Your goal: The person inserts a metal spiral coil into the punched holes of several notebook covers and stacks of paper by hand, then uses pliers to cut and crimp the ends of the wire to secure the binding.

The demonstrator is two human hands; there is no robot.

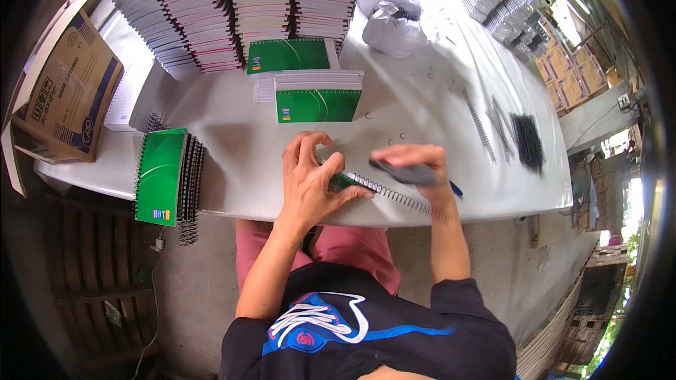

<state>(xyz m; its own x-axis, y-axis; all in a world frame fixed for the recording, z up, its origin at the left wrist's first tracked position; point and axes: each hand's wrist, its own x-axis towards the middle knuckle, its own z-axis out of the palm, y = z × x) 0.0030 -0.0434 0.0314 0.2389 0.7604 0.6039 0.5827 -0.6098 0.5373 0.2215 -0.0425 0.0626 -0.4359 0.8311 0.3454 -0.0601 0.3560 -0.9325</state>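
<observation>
My left hand (304, 179) is closed round a small green notebook (341, 182), its spine toward the right and most of the cover hidden by my fingers. From that spine a dark spiral wire coil (396, 195) runs out to the right, over the table's near edge and under my right wrist. Just above the coil, my right hand (426, 160) is closed on a dark grey flat object (403, 171); motion smears it, so its kind is unclear. A blue pen-like thing (456, 190) lies beside my right wrist.
Green-covered notebooks (318, 105) stand ahead, before tall stacks of bound books (257, 10). Coil-bound green notebooks (160, 177) pile at the left edge, near an open cardboard box (67, 91). Loose coils (527, 142) lie at right; a white plastic bag (394, 28) sits behind.
</observation>
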